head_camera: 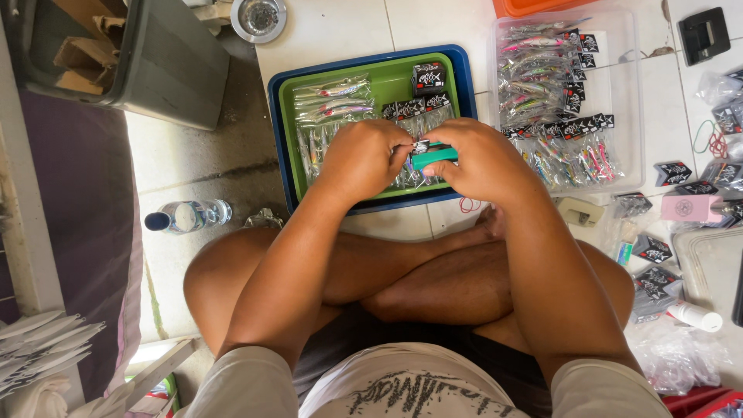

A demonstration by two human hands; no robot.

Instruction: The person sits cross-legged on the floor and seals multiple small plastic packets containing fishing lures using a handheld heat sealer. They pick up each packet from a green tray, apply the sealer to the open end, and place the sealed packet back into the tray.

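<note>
My right hand (486, 161) is curled around a teal stapler (433, 156), fingers wrapped over its top and thumb underneath, so it is closed on the tool. The stapler's long axis runs nearly level, left to right across my view, with its open mouth pointing toward my left hand (364, 159). That hand is pinched shut on a small packet (419, 145), a clear plastic sleeve topped by a black printed card header, and it holds the header end right at the stapler's mouth. The two hands are almost touching, knuckles close, and both hover just above the near edge of the green tray (288, 108). The packet lies between them, a shade nearer my left fingers, which cover most of it, so I cannot tell how far the card sits inside the mouth. The green tray is smooth hard plastic, nested in a blue tray (274, 139), and holds more glossy sleeves with slim fishing lures (333, 99) inside. To the right, a clear plastic bin (627, 93) holds many more bagged lures, pink and silver, crinkly and shiny. A plastic water bottle (186, 216) lies on its side on the tiled floor by my left knee.
</note>
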